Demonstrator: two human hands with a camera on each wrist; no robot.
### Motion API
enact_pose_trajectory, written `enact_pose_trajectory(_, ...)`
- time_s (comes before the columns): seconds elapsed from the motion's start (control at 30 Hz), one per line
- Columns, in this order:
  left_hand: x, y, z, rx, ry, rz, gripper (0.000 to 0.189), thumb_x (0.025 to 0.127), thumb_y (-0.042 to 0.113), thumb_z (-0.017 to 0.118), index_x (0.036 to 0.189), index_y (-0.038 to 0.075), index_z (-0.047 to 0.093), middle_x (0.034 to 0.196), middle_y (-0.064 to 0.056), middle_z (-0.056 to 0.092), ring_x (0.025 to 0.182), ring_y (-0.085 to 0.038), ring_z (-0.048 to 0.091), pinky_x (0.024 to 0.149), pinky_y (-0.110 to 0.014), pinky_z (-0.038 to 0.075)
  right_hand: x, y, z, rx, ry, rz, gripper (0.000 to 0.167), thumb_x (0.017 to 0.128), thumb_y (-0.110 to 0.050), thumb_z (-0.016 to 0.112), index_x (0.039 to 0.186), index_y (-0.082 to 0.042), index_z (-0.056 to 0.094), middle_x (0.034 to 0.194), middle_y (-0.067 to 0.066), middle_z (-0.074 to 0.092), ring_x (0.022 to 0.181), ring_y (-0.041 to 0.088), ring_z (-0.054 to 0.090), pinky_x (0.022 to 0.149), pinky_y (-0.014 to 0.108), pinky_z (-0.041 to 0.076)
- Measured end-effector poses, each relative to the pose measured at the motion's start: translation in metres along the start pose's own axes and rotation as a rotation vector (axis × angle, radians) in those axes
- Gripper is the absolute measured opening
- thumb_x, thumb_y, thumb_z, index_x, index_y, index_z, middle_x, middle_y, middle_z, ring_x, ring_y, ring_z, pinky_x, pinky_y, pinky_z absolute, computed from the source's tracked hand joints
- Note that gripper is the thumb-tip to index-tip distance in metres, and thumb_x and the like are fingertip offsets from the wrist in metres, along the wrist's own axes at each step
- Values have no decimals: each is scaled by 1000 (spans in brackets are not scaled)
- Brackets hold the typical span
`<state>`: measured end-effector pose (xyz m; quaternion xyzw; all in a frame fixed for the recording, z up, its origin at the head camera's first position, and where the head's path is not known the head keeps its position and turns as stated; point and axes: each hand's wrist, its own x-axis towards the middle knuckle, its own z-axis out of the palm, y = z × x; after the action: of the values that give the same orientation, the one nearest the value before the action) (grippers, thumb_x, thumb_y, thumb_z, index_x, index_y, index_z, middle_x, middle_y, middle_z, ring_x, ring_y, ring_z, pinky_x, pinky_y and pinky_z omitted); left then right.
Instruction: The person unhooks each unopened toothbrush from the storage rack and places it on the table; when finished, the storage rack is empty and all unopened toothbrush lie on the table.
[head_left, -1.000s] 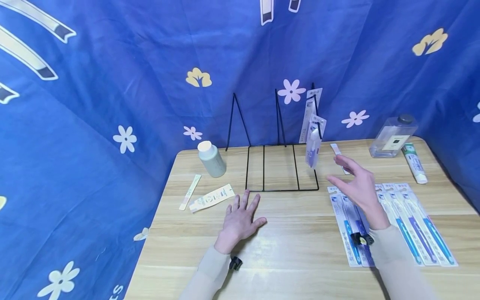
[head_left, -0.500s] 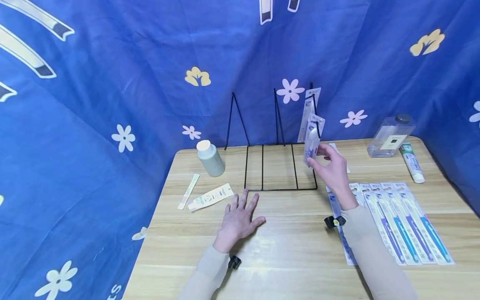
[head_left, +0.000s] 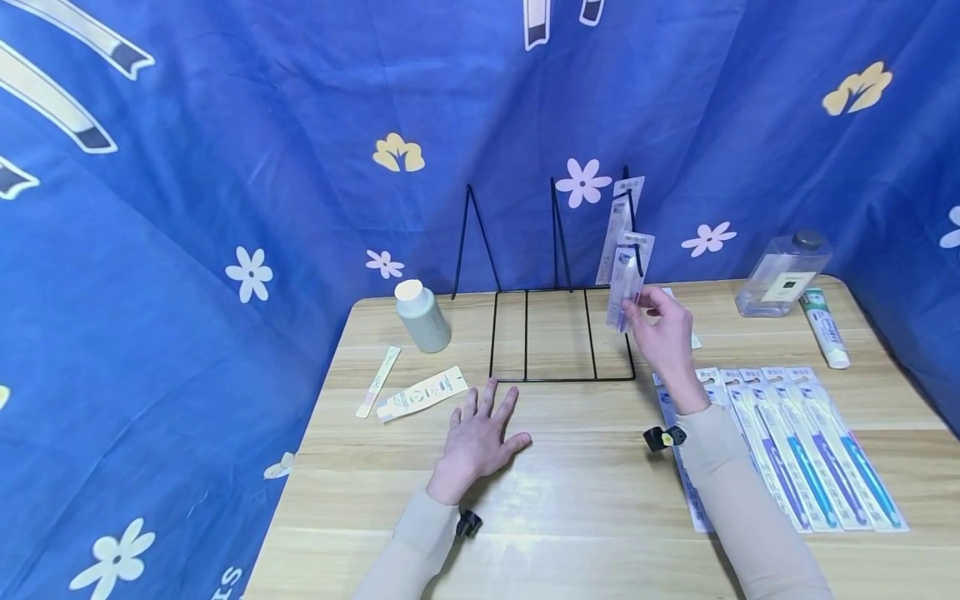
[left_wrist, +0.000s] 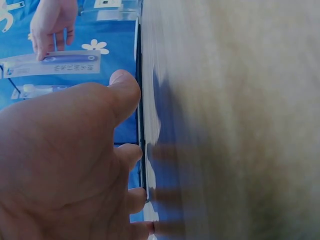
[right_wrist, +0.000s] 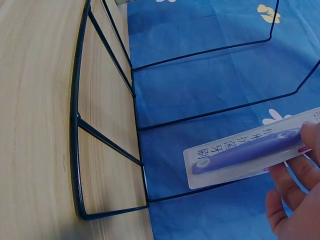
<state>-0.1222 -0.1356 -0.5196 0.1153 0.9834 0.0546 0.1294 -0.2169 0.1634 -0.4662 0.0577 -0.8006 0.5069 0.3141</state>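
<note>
Between thumb and fingers, my right hand pinches the lower part of a packaged toothbrush at the right side of the black wire rack. The right wrist view shows its purple handle through the clear pack. Behind it, a second packaged toothbrush stands against the same end of the rack. My left hand lies with fingers spread on the wooden table, its fingertips at the rack's front left corner. Several packaged toothbrushes lie in a row beneath and right of my right forearm.
Left of the rack are a grey-green bottle with a white cap, a cream tube and a slim packet. A clear bottle and a toothpaste tube stand and lie back right. A blue cloth hangs behind.
My right hand has moved left from above the toothbrush row and taken hold of the toothbrush pack on the rack. That pack has turned slightly. My left hand has stayed in place.
</note>
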Motion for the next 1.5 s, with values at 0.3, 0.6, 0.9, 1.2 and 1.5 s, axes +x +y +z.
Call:
enact_pose_trajectory(0.3, 0, 1, -1, 1, -4, 0, 82, 95, 73, 43, 163, 34, 19, 173, -6, 10, 156, -44, 17, 119, -67, 29, -1, -1, -3, 26, 30, 4, 11, 95, -1, 65, 96, 9, 71, 89, 26, 75, 72, -14, 51, 71, 7, 42)
enact_pose_trajectory(0.6, -2, 2, -1, 2, -5, 0, 82, 96, 73, 43, 163, 34, 19, 173, -7, 10, 156, -44, 18, 119, -67, 29, -8, -1, -20, 34, 65, 37, 13, 97, -2, 64, 97, 9, 71, 88, 26, 74, 71, -12, 52, 69, 9, 41)
enact_pose_trajectory(0.9, -2, 2, -1, 1, -10, 2, 82, 96, 73, 43, 163, 33, 19, 173, -7, 10, 156, -45, 18, 119, -67, 29, -21, 9, -64, -39, 112, 118, 16, 98, -4, 63, 99, 12, 68, 97, 29, 73, 74, -15, 54, 70, 5, 44)
enact_pose_trajectory(1.2, -1, 2, 0, 20, 2, 15, 82, 96, 73, 42, 163, 33, 18, 173, -7, 9, 156, -45, 18, 118, -67, 30, -42, 37, -147, -261, 150, 214, 20, 98, -9, 62, 105, 7, 71, 80, -46, 49, 71, -20, 47, 66, 1, 37)
enact_pose_trajectory(1.5, -1, 2, 0, 19, 0, 11, 82, 96, 73, 42, 163, 33, 18, 173, -7, 9, 156, -45, 17, 118, -68, 30, -66, 73, -239, -555, 10, 403, 29, 101, -12, 56, 118, 7, 67, 71, -53, 28, 63, -22, 32, 58, 14, 31)
